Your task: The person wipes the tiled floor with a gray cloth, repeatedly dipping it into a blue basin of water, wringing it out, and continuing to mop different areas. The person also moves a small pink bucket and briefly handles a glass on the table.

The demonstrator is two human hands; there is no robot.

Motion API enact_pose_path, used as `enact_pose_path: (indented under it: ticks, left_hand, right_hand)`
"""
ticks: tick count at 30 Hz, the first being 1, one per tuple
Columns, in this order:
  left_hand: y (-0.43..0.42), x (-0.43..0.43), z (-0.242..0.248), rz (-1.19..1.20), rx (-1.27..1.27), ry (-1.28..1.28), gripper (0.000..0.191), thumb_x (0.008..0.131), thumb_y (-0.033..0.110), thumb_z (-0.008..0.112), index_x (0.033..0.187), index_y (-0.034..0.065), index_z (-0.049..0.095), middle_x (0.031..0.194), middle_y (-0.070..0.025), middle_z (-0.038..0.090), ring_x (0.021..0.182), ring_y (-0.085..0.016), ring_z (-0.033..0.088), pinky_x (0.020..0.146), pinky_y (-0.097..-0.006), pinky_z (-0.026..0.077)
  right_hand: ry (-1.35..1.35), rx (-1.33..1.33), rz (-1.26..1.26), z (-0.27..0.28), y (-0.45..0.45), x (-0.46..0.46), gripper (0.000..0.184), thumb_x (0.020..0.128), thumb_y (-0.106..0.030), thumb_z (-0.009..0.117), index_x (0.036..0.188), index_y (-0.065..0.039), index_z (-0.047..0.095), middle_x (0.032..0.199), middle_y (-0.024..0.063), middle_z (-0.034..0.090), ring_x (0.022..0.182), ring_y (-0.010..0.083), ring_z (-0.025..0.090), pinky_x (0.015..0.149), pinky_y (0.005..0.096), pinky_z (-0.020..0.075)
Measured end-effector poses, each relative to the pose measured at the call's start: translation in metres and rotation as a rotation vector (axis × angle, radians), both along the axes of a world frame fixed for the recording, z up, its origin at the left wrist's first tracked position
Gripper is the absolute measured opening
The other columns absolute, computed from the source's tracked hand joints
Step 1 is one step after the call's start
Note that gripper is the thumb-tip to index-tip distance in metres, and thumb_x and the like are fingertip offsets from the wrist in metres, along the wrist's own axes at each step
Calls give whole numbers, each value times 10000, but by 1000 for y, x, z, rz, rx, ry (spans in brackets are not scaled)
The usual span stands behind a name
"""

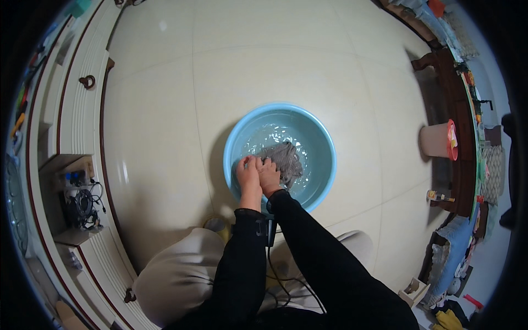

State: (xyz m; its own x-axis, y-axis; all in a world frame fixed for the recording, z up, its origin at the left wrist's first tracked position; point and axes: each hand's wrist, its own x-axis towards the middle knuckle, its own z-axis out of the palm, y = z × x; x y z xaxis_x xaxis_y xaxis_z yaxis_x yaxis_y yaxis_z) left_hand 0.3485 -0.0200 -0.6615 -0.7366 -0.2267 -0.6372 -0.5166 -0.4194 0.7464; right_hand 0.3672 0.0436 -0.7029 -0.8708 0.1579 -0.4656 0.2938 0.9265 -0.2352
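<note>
A light blue plastic basin point(229, 136) stands on the floor before me, with clear, rippling water in its bottom. In the water lies a crumpled grey, finely striped cloth point(291, 163). My left hand point(248, 179) is over the left part of the basin, its fingers curled and pressed beside my other hand; whether cloth is inside them is hidden. My right hand point(270, 177) grips the near left edge of the cloth with bent fingers. Both wrists cross the basin's near rim.
Pale floor tiles point(264, 70) surround the basin. On the left runs a white cabinet point(82, 111) with an open compartment of coiled cables point(84, 206). At right are a pink-rimmed waste bin point(437, 140), a bottle point(439, 196) and a dark wooden table point(462, 107). Black cables point(284, 284) hang between my arms.
</note>
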Motion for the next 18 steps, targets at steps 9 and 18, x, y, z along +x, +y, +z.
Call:
enact_pose_path:
  ticks: [9, 18]
  left_hand:
    - [9, 14, -16, 25, 339, -298, 560, 922, 314, 628, 1355, 3, 456, 1276, -145, 544, 1136, -279, 550, 919, -423, 469]
    - [22, 16, 3, -149, 1006, -48, 507, 964, 557, 503, 1235, 137, 595, 1240, -84, 627, 1151, -299, 594, 1027, -493, 463]
  right_hand:
    - [192, -749, -193, 134, 67, -25, 281, 756, -42, 572, 1030, -23, 629, 898, 201, 669, 848, 330, 662, 759, 400, 521]
    - [100, -1328, -409, 233, 123, -2, 265, 786, 56, 530, 1019, -39, 616, 907, -5, 610, 844, 98, 570, 742, 249, 476]
